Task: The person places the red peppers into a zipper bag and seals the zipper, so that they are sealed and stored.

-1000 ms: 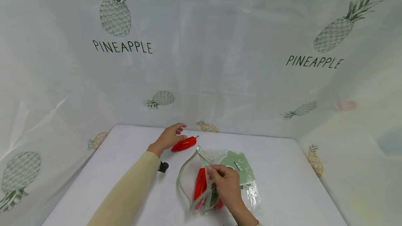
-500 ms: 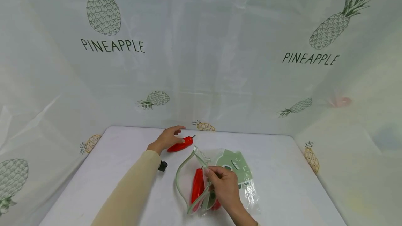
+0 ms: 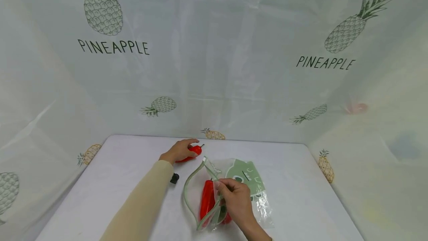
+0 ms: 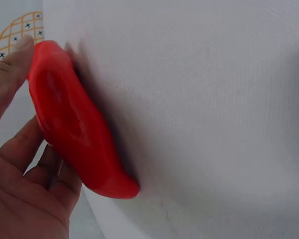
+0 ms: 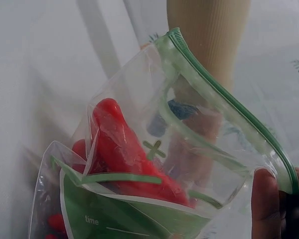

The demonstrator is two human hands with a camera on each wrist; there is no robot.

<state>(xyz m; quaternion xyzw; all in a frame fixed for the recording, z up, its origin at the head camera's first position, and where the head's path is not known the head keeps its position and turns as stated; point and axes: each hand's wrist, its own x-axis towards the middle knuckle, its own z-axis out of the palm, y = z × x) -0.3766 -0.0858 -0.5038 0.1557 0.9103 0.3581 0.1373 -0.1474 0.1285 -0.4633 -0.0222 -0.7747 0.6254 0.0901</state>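
Note:
At the back of the table, my left hand (image 3: 180, 151) grips a red pepper (image 3: 197, 150) with a short dark stem. In the left wrist view the thumb lies at one end of this pepper (image 4: 72, 124) and the fingers curl behind it. My right hand (image 3: 238, 200) pinches the rim of a clear zip bag (image 3: 249, 176) with a green cartoon print. The bag's green-edged mouth gapes toward the left. Inside lies another red pepper (image 3: 208, 199), also seen through the plastic in the right wrist view, with more red below it.
A white table (image 3: 301, 196) carries everything. Behind it hangs a pale curtain (image 3: 227, 66) printed with pineapples. A small black object (image 3: 174, 178) shows beside the left sleeve (image 3: 143, 200).
My left hand has come down onto the red pepper at the back and closed its fingers round it. The right hand keeps its pinch on the bag's rim. The head view has shifted slightly.

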